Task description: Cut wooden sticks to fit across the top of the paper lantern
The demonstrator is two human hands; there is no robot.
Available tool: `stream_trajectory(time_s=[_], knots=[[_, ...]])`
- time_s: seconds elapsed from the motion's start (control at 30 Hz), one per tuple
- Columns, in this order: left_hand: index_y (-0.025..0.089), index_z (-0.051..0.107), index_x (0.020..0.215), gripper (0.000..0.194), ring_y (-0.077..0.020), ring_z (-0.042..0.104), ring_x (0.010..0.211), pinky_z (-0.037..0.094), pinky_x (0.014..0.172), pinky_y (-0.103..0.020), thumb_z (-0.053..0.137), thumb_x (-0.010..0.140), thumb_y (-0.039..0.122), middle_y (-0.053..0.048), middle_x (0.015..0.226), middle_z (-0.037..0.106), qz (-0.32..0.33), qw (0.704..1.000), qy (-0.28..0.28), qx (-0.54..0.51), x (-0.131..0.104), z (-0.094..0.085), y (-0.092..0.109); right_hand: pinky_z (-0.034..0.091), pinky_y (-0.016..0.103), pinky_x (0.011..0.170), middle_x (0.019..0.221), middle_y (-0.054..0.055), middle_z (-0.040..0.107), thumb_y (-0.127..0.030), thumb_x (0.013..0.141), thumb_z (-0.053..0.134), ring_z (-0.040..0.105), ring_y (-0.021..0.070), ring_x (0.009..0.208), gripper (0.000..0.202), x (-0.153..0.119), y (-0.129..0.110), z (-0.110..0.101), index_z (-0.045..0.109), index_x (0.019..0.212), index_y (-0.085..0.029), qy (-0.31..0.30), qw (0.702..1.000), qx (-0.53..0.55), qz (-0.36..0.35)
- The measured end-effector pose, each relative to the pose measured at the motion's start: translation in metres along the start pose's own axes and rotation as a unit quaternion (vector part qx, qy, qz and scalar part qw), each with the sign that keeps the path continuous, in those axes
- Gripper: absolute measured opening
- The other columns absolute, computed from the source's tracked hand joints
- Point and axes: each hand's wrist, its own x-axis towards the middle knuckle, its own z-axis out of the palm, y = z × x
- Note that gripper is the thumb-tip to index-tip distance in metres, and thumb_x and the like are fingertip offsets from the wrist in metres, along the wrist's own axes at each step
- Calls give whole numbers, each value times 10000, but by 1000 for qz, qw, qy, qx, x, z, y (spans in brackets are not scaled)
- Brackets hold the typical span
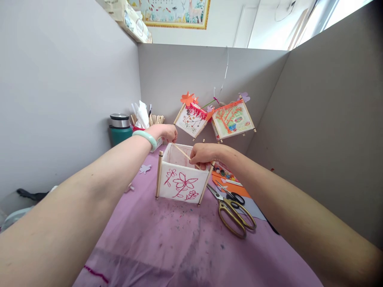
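Note:
A white open-topped box lantern (181, 185) stands on the table, wooden sticks at its corners and pink flowers drawn on its front. A thin wooden stick (181, 152) lies slantwise across its opening. My left hand (168, 132), with a pale green bangle on the wrist, is closed at the stick's far left end by the back corner. Closed around the stick's nearer part is my right hand (205, 153), above the right rim. Its fingers partly reach inside the box, and they hide that end of the stick.
Large bronze-handled scissors (236, 217) and black-handled scissors (235, 198) lie to the right by orange paper (219, 183). Two decorated lanterns (191, 119) hang at the back. A teal tumbler (120, 133) stands at the left; grey partitions (179, 67) enclose the purple-covered table (167, 239).

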Motion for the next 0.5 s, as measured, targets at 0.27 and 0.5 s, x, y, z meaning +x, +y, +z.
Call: stream_trajectory(time_s=[0.27,0.5], knots=[[185,655,552,205,-203,597,852,445,781,-231,610,481,-1,-8,655,647,52,975,-78,201,-11,-3,10,363,243,494,538,46,610,-154,762,512,482,101,468,205,-5,-1,4,587,572,-134,38,999,11,-7],[222,707,865,352,-178,600,820,437,717,-219,590,554,105,-6,865,692,128,941,-44,310,-12,-24,26,331,217,463,514,19,592,-216,795,553,486,88,458,183,1,16,4,629,647,-140,110,989,92,-25]])
